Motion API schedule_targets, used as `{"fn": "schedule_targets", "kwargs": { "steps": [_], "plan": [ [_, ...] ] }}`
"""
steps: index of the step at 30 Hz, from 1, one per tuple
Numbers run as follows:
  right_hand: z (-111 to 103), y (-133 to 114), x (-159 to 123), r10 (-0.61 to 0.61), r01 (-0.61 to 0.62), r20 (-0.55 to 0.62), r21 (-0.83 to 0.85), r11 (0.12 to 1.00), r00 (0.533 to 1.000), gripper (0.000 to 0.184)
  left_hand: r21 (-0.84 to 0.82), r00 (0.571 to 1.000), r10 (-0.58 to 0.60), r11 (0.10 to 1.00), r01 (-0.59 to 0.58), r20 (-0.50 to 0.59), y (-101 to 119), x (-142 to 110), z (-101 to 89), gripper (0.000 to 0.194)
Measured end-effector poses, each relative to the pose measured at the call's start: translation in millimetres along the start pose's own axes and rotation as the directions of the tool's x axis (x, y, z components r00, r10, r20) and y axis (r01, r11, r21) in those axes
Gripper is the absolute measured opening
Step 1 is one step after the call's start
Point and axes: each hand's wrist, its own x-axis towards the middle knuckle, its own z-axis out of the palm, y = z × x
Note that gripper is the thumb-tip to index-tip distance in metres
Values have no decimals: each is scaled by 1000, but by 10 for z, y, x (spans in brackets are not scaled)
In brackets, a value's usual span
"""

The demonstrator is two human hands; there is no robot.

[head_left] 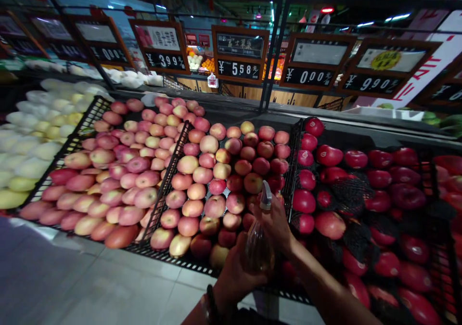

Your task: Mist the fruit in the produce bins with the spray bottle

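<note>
Though half-covered, bottle (258,250) between hands (236,271) (276,223)

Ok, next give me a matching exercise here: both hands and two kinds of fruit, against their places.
1. Left hand
2. Right hand
3. Dark red fruit
4. Pale fruit

A. Far left of the view
B. Around the lower body of the spray bottle
C. Right side of the view
D. Up at the spray head

Pairs: 1-B; 2-D; 3-C; 4-A

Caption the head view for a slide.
Left hand and right hand hold a clear spray bottle beside crated apples, price signs behind.
</note>
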Motion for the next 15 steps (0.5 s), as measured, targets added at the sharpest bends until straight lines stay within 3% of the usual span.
{"fn": "schedule_targets", "kwargs": {
  "steps": [3, 9, 15],
  "plan": [
    [165, 33, -259, 49, -50, 27, 44, 998, 998, 18, 106, 998, -48, 993, 52, -42, -139, -263, -88, 83],
    [493, 84, -734, 176, -186, 132, 67, 980, 976, 19, 102, 981, -189, 976, 193, -50, -308, -693, -172, 71],
    [616, 212, -868, 225, -239, 222, 36, 970, 949, 24, 74, 951, -295, 951, 301, -88, -293, -872, -92, 67]
  ]
}}
